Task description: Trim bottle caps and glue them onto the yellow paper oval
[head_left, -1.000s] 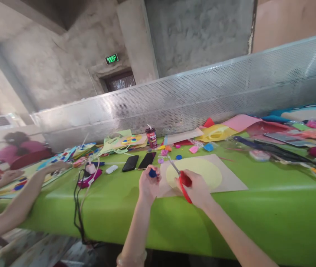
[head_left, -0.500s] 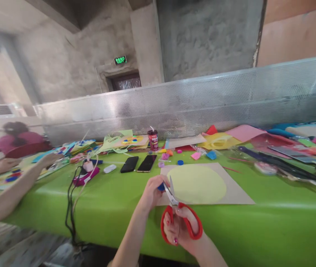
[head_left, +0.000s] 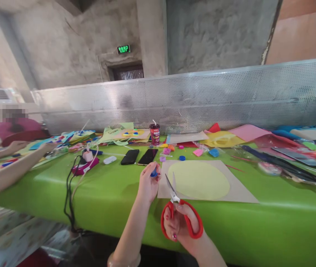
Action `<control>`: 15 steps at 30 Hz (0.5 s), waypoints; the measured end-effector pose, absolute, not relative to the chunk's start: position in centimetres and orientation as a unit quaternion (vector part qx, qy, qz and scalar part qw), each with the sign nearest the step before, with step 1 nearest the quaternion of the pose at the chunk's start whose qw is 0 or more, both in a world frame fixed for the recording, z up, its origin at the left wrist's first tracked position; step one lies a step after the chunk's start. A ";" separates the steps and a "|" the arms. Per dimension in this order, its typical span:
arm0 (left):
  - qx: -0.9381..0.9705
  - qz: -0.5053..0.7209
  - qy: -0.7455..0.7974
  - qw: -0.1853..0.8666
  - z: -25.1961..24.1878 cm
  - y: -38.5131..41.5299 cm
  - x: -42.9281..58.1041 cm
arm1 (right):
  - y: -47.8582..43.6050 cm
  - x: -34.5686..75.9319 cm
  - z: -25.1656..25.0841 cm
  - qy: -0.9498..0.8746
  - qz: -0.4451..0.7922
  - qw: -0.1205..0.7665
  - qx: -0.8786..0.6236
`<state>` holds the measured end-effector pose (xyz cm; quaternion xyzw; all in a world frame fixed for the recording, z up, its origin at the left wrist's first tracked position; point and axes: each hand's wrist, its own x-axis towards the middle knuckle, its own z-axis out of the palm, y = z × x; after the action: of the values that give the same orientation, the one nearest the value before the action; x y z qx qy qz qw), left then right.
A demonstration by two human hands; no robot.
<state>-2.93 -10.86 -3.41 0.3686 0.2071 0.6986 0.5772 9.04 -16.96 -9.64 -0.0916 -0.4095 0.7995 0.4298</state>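
Note:
My right hand grips red-handled scissors, fingers through the loops and the blades parted, tips pointing up and away. Between the fingertips of my left hand is a small blue piece, mostly covered by the fingers; its material is hard to tell. A gap separates the blue piece from the blades. Behind the scissors a greyish sheet lies on the table, bearing a large pale yellow paper oval. A round blue piece rests just beyond the sheet's far edge.
Two phones and a white case lie to the left on the green tablecloth. A dark red cup with a straw stands behind. Coloured paper and bagged supplies crowd the back and right. Another person's arms reach in from the left.
My left hand has drawn up and left, carrying the blue piece away from the scissor blades. The scissors stay in nearly the same place, blades still parted. The view has tilted slightly.

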 end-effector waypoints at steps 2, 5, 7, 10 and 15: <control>0.345 0.707 0.194 0.586 -3.3 -10.9 -3.0 | -17.2 9.1 -9.6 -0.420 0.791 0.434 -0.100; 0.320 0.715 0.174 0.597 -3.1 -11.1 -3.1 | -17.5 9.0 -9.4 -0.444 0.770 0.443 -0.116; 0.302 0.724 0.155 0.601 -3.0 -11.3 -3.2 | -17.6 8.9 -9.2 -0.461 0.754 0.449 -0.127; 0.278 0.749 0.139 0.586 -3.0 -11.4 -3.4 | -17.8 9.0 -8.4 -0.513 0.719 0.447 -0.145; 0.266 0.770 0.185 0.549 -3.3 -10.9 -3.1 | -17.9 10.7 -3.1 -0.658 0.585 0.407 -0.243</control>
<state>-3.09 -10.93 -3.31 0.2660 0.1848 0.7704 0.5492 10.72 -17.87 -3.10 -0.2426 -0.6581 0.5854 0.4067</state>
